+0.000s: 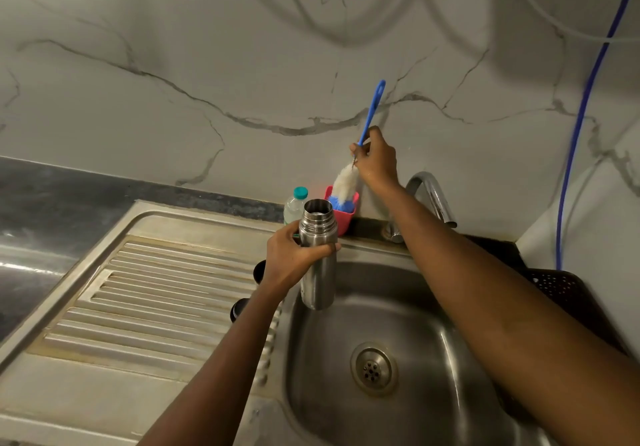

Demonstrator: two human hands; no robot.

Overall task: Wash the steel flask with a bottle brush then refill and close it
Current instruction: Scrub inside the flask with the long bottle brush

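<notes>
My left hand [290,258] grips the open steel flask [318,272] round its upper body and holds it upright over the left edge of the sink basin [426,310]. My right hand [375,158] pinches the blue handle of the bottle brush [346,182] above and behind the flask. The brush's white and blue bristle head dips into a pink holder [347,222] at the sink's back edge. Two dark lid parts, one [259,271] and the other [239,310], lie on the drainboard, partly hidden by my left arm.
A steel tap [433,196] arches over the basin at the back right. A clear plastic bottle with a teal cap [295,205] stands beside the pink holder. The ribbed drainboard [156,293] spreads left. A dark perforated basket [557,288] sits right of the sink; a blue hose [581,127] hangs there.
</notes>
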